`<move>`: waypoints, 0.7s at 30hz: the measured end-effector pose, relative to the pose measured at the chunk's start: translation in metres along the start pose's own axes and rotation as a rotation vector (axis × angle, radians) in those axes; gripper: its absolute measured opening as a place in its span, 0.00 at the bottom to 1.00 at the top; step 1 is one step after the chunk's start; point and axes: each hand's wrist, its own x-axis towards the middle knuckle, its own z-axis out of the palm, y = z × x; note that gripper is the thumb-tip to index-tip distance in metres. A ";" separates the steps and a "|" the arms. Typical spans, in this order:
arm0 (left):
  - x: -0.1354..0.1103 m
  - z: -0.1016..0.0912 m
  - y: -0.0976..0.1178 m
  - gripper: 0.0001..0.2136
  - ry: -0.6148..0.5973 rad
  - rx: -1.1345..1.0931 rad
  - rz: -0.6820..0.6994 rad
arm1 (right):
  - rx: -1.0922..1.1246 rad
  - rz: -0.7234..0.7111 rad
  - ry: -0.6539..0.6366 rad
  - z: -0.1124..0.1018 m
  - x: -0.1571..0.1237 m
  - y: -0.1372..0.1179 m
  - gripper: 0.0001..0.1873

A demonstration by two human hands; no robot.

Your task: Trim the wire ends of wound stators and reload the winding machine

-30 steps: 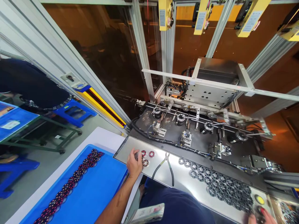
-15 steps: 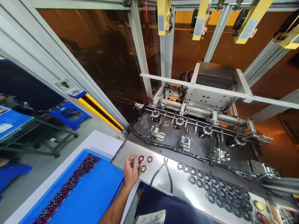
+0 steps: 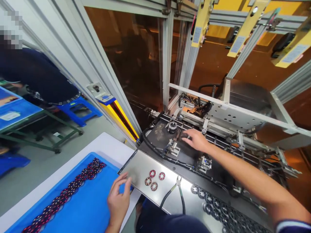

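Observation:
My left hand (image 3: 119, 195) is over the near right edge of the blue tray (image 3: 97, 207), fingers apart and nothing in them. To its right, several small wound motor stators (image 3: 154, 186), red and copper, lie on the metal shelf (image 3: 136, 161). My right hand (image 3: 196, 139) reaches across the machine bed, thumb and fingers apart, and no held part shows. It is just right of the leftmost fixture (image 3: 172, 127), which has a round part on it. My right forearm hides fixtures further right.
Cutting pliers (image 3: 179, 185) with dark handles lie on the shelf. Rows of dark round metal parts (image 3: 216, 207) fill its right side. Overlapping stators (image 3: 65, 194) line the blue tray. A metal bar (image 3: 225, 103) crosses above the fixtures. A co-worker (image 3: 43, 74) sits at far left.
My right hand has come from the lower right corner, by the red button, to the left fixtures. My left hand has drawn back left from the stators. The view has turned left.

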 end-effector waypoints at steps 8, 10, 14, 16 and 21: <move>0.016 -0.013 0.017 0.19 0.108 -0.038 -0.116 | 0.063 0.040 -0.230 0.079 0.086 0.011 0.14; 0.021 -0.010 0.015 0.19 0.096 -0.047 -0.098 | 0.114 0.124 -0.241 0.080 0.080 0.016 0.14; 0.040 0.007 0.021 0.14 -0.003 -0.011 0.055 | 0.249 0.386 -0.278 0.079 0.078 0.033 0.16; 0.060 0.023 0.034 0.11 -0.114 0.049 0.216 | 0.339 0.525 -0.313 0.080 0.087 0.042 0.17; 0.127 0.090 0.080 0.13 -0.450 0.191 0.525 | 0.612 0.743 -0.253 0.083 0.116 0.044 0.19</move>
